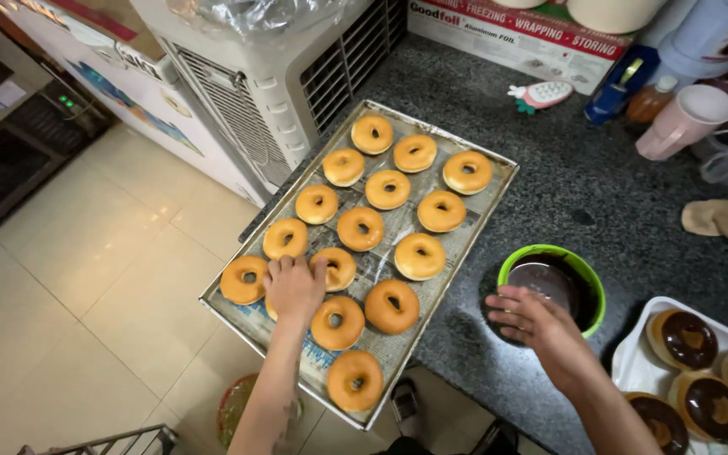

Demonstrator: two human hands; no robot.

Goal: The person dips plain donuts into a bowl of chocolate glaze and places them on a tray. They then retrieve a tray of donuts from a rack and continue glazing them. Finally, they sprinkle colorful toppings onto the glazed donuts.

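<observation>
Two hands work here: your left hand (pixel 294 286) lies over a plain doughnut (pixel 272 308) near the front left of the metal tray (pixel 250 322), fingers curled down around it. Your right hand (pixel 530 318) rests, fingers loosely spread, on the rim of the green bowl (pixel 590 283) of chocolate glaze. Farther off, more plain doughnuts (pixel 388 189) fill the tray.

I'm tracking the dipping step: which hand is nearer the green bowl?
Right. The right hand touches the green bowl at its rim; the left hand is apart from it, over the doughnut tray.
</observation>
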